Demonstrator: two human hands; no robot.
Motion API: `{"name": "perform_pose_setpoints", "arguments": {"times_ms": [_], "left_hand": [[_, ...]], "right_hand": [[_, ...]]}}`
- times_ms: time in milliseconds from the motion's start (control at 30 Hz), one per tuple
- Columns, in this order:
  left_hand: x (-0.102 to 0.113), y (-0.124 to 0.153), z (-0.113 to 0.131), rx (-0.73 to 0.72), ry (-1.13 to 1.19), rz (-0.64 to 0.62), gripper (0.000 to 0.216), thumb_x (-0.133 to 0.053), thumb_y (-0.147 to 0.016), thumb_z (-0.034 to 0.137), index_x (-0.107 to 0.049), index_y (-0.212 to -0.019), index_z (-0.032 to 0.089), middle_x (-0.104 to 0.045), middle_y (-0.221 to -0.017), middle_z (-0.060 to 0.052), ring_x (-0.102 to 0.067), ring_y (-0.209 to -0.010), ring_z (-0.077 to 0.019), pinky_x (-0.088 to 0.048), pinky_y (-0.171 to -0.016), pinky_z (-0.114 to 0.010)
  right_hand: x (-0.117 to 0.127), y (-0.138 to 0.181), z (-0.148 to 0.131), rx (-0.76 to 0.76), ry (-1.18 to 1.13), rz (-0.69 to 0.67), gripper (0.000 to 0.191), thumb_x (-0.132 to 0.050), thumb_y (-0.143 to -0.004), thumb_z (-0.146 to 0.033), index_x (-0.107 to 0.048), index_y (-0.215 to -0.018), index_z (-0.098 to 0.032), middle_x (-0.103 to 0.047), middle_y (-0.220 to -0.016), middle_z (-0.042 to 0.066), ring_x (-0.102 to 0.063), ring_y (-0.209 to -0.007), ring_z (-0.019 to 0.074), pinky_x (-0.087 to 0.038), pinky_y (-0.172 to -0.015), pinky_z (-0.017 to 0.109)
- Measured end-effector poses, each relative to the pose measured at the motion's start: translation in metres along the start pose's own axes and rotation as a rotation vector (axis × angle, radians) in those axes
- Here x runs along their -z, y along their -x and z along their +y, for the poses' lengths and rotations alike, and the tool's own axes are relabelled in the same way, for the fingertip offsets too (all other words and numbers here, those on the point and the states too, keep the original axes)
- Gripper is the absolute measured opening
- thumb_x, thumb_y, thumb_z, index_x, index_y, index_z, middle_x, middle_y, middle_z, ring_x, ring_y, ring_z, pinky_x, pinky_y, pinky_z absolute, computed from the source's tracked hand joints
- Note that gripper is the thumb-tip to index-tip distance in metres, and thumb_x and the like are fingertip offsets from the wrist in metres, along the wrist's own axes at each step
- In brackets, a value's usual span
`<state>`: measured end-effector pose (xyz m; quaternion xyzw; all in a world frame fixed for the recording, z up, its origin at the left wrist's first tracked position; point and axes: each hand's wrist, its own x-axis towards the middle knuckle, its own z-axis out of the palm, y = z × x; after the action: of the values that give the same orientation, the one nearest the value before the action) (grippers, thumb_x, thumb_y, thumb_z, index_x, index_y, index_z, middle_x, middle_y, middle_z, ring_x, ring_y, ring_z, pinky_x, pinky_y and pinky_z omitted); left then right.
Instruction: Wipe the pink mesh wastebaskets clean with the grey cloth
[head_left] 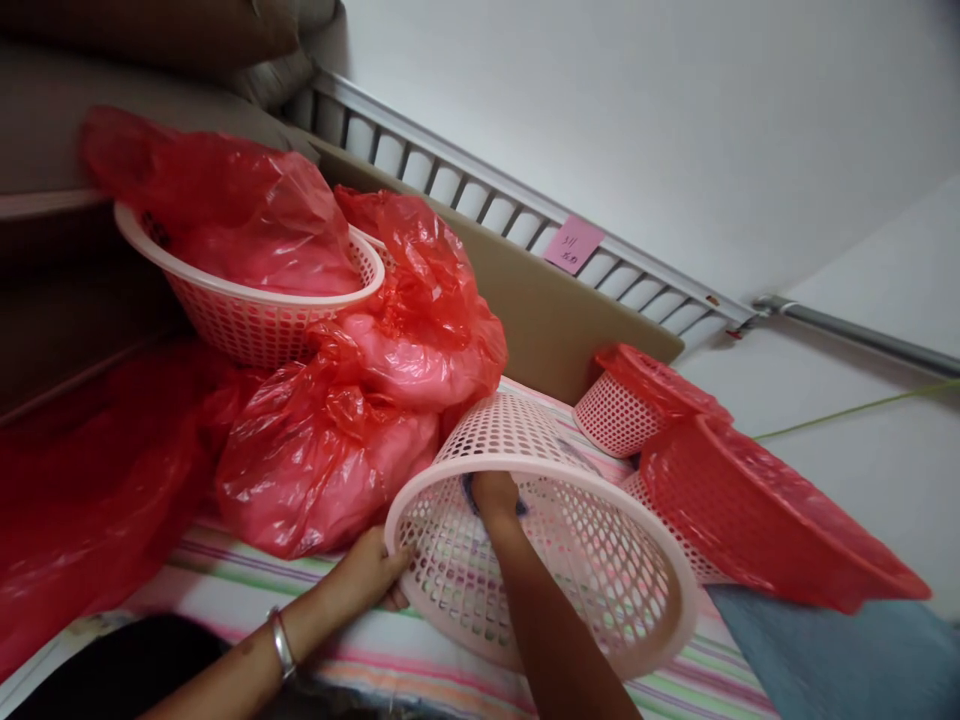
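A pink perforated plastic basket [600, 560] lies on its side on a striped cloth, its mouth facing me. My left hand [373, 572] grips the basket's rim at the lower left, fingers closed over the edge. My right hand [493, 497] reaches inside the basket and is closed on a small dark blue thing against the inner wall; I cannot make out what it is. A metal bangle [282, 643] sits on my left wrist.
Several tied red plastic bags [330, 450] are piled to the left, one in a pink basket [247, 320] on top. Two baskets lined with red bags [750, 510] lie to the right. A cardboard sheet [555, 310] and a white railing [525, 210] stand behind.
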<state>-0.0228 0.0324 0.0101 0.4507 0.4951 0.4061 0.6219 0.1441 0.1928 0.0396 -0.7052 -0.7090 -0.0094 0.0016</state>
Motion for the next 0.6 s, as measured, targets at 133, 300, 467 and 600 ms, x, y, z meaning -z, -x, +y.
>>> {"name": "perform_pose_setpoints", "arguments": {"times_ms": [133,300,467,600], "left_hand": [[-0.004,0.001,-0.004,0.0,0.038,-0.028,0.055,-0.049,-0.069,0.068,-0.057,-0.071,0.014,-0.061,-0.046,-0.003,-0.06,-0.042,-0.0165,-0.049,-0.043,-0.027],[-0.017,-0.001,-0.009,0.001,0.059,-0.034,0.058,-0.051,-0.065,0.071,-0.056,-0.074,0.014,-0.063,-0.047,-0.003,-0.062,-0.043,-0.0177,-0.049,-0.042,-0.027],[-0.03,0.0,-0.016,-0.007,0.045,-0.093,0.062,-0.047,-0.067,0.073,-0.057,-0.076,0.013,-0.064,-0.048,-0.004,-0.062,-0.042,-0.0165,-0.049,-0.041,-0.025],[-0.032,0.002,-0.017,-0.001,0.054,-0.116,0.066,-0.045,-0.067,0.075,-0.057,-0.077,0.011,-0.064,-0.048,-0.005,-0.061,-0.04,-0.0149,-0.049,-0.04,-0.023]], "right_hand": [[0.006,0.052,-0.005,0.063,-0.029,-0.005,0.044,-0.044,-0.078,-0.019,-0.052,-0.121,-0.013,-0.063,-0.109,0.013,-0.057,-0.102,0.0231,-0.042,-0.084,0.03],[0.001,0.153,-0.007,0.155,-0.11,-0.075,0.049,-0.044,-0.075,-0.019,-0.049,-0.123,-0.012,-0.061,-0.11,0.014,-0.058,-0.1,0.0248,-0.042,-0.085,0.032],[0.001,0.178,0.005,0.12,-0.139,-0.092,0.048,-0.042,-0.076,-0.019,-0.048,-0.124,-0.013,-0.062,-0.108,0.013,-0.059,-0.099,0.0246,-0.043,-0.084,0.033],[0.007,0.124,0.009,0.015,-0.057,-0.027,0.039,-0.041,-0.079,-0.019,-0.053,-0.116,-0.017,-0.067,-0.096,0.01,-0.063,-0.088,0.0227,-0.046,-0.075,0.031]]}}
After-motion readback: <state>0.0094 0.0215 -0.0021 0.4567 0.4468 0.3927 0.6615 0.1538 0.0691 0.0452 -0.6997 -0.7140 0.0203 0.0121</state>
